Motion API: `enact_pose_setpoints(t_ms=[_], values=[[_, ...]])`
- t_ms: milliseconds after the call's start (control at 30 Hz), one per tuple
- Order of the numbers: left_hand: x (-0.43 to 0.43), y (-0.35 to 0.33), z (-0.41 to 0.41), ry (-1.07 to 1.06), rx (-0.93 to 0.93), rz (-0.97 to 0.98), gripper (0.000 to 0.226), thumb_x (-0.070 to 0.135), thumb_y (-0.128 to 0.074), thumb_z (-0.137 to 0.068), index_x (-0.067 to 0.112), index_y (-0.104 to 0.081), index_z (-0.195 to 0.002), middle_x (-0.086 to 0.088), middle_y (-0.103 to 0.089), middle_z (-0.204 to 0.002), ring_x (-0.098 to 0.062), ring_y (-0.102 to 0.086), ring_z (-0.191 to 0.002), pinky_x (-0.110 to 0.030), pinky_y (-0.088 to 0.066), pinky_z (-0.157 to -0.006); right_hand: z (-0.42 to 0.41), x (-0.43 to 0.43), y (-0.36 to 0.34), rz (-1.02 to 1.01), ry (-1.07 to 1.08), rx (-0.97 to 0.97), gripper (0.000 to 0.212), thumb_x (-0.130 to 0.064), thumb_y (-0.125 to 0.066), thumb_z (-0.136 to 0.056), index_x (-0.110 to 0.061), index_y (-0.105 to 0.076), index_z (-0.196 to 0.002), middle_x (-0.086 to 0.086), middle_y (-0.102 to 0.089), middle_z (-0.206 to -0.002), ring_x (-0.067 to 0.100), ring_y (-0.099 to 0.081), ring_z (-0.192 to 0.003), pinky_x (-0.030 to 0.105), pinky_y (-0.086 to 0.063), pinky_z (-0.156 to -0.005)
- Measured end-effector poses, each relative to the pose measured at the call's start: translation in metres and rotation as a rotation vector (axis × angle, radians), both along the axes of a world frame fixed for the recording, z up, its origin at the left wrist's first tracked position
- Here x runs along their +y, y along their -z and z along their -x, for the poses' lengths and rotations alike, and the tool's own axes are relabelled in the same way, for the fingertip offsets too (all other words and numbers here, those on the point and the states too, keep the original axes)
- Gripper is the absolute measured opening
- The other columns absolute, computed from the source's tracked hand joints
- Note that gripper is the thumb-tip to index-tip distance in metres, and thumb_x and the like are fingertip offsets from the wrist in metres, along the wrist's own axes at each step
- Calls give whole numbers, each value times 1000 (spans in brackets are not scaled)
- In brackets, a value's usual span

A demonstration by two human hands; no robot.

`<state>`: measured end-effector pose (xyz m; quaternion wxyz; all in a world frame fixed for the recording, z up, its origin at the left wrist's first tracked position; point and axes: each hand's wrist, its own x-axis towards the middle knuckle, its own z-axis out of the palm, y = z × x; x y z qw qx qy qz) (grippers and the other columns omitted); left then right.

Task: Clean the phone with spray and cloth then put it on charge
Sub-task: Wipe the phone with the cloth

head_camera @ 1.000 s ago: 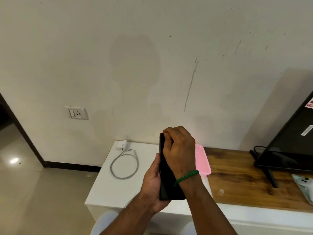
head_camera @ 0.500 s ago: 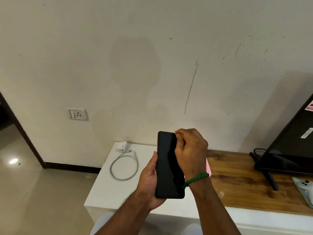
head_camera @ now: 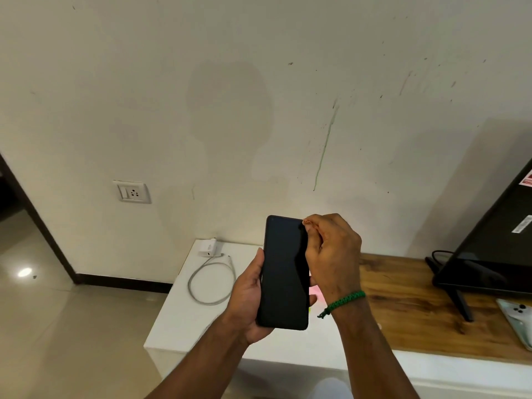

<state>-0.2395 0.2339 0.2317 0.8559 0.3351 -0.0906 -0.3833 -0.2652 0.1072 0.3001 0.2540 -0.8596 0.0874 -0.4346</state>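
In the head view, the left hand (head_camera: 247, 295) grips a black phone (head_camera: 285, 272) upright by its lower half, thumb along the left edge, dark screen facing the camera, above the white cabinet top (head_camera: 184, 326). The right hand (head_camera: 334, 254) is curled, its bunched fingertips (head_camera: 309, 221) touching the phone's upper right corner; whether they pinch it cannot be told. A white charger (head_camera: 207, 248) with its looped cable (head_camera: 211, 280) lies on the cabinet, below a wall socket (head_camera: 131, 192).

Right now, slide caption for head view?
Left hand grips black phone; right hand pinches its top corner; charger lies on white table.
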Motion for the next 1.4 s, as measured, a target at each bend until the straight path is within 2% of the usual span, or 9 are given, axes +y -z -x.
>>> enact_pose_setpoints(t_ms=[133, 267, 433, 633, 733, 833, 1067, 1400], values=[[3, 2, -6, -8, -4, -14, 50, 58, -49, -79, 22, -75, -102, -11, -74, -102, -30, -71, -91, -44, -56, -78, 6, 2, 5, 16, -40, 23, 13, -8, -61, -87, -3, -71, -93, 12, -70, -91, 21, -64, -80, 25, -51, -74], [3, 5, -12, -27, 7, -16, 50, 56, -50, -79, 19, -76, -101, -10, -74, -99, -26, -71, -85, -38, -57, -71, 16, 9, 12, 15, -71, 21, 11, -4, -63, -85, -2, -71, -91, 12, -70, -88, 22, -65, -79, 24, -52, -72], [5, 4, -17, -11, 3, -6, 52, 56, -50, -80, 16, -75, -104, -13, -73, -102, -28, -71, -88, -40, -58, -73, 29, 16, 22, 40, -100, 29, 10, -1, -63, -83, -1, -72, -88, 12, -70, -84, 22, -66, -77, 22, -51, -72], [6, 1, -20, 37, -5, 45, 63, 59, -35, -91, 14, -64, -124, -14, -63, -125, -29, -63, -106, -48, -48, -97, 49, 25, 42, 57, -115, 48, 12, -1, -69, -77, -4, -73, -87, 8, -72, -85, 18, -67, -78, 16, -47, -77], [5, 3, -23, 38, 12, 73, 65, 59, -30, -93, 14, -66, -121, -14, -64, -124, -32, -64, -106, -45, -52, -92, 58, 29, 50, 61, -110, 65, 13, -1, -73, -73, -5, -73, -86, 7, -72, -83, 16, -67, -76, 12, -46, -75], [5, 4, -25, 18, 30, 67, 66, 59, -27, -94, 13, -66, -120, -15, -64, -124, -33, -64, -105, -44, -54, -88, 66, 33, 57, 72, -100, 71, 13, -8, -74, -74, -5, -74, -86, 6, -73, -84, 16, -68, -76, 20, -53, -73], [7, 3, -26, -11, 59, 68, 63, 57, -30, -95, 12, -68, -118, -16, -65, -123, -34, -65, -103, -43, -56, -85, 77, 36, 62, 137, -105, 102, 21, -12, -78, -66, -7, -75, -86, 5, -74, -85, 17, -70, -76, 25, -49, -78], [8, 2, -22, 11, 57, 53, 62, 58, -32, -94, 14, -67, -119, -16, -66, -121, -35, -65, -102, -45, -55, -85, 68, 28, 47, 150, -183, 139, 16, -13, -64, -74, -7, -74, -86, 5, -72, -83, 14, -67, -76, 19, -53, -73]])
